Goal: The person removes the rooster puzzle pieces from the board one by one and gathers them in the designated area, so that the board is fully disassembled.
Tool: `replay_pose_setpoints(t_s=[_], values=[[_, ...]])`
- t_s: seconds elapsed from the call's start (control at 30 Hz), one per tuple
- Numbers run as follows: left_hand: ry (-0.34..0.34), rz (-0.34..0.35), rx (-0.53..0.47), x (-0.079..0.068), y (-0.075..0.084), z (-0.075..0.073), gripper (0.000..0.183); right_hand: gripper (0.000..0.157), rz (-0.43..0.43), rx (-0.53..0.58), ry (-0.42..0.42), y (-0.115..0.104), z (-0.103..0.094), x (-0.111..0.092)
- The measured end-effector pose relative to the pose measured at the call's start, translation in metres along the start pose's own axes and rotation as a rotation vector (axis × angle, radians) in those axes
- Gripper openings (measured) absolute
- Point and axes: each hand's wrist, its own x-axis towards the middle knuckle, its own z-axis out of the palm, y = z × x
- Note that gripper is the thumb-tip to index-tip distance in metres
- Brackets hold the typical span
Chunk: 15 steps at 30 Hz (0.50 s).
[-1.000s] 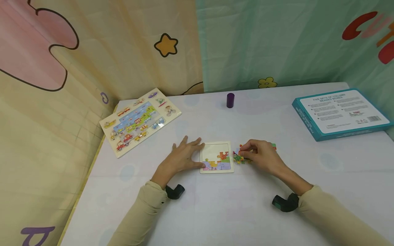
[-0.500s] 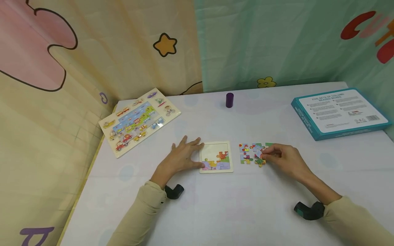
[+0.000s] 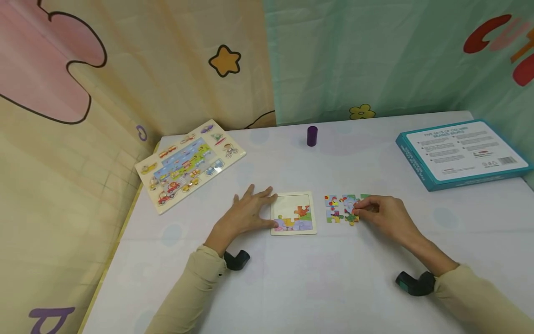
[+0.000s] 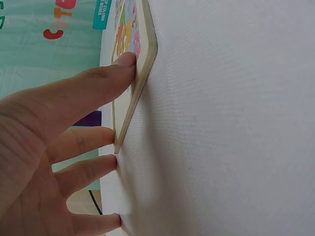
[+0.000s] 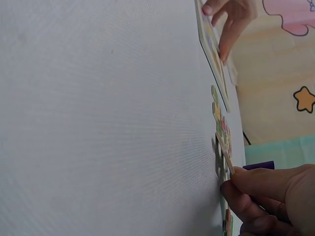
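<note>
The small puzzle tray (image 3: pixel 293 203) lies flat at the middle of the table, with joined pieces (image 3: pixel 301 225) along its bottom and right side. My left hand (image 3: pixel 244 214) rests at the tray's left edge, fingers spread. In the left wrist view its thumb (image 4: pixel 115 69) presses on the tray's rim. To the right of the tray, my right hand (image 3: pixel 388 215) pinches a puzzle piece (image 5: pixel 226 153) between thumb and forefinger. The right wrist view shows that piece tilted, low over the other loose pieces (image 3: pixel 332 213). My right fingers partly hide the right end of this group.
A vehicle-picture puzzle board (image 3: pixel 183 162) lies at the back left. A dark purple cylinder (image 3: pixel 312 136) stands near the back edge. The teal box (image 3: pixel 467 153) lies at the back right. Printed curtains (image 3: pixel 354 55) hang behind the table.
My right hand has moved right, from the left side of the loose pieces to their right side, uncovering several of them. My left hand and the tray have stayed put.
</note>
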Motion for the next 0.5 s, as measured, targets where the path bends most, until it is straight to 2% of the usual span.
replay_pose_setpoints(t_s=[0.5], values=[[-0.002,-0.006,-0.008,0.0008,0.0,-0.0001,0.082,0.016,-0.027,-0.047,0.042,-0.0005,0.0012,-0.0004]])
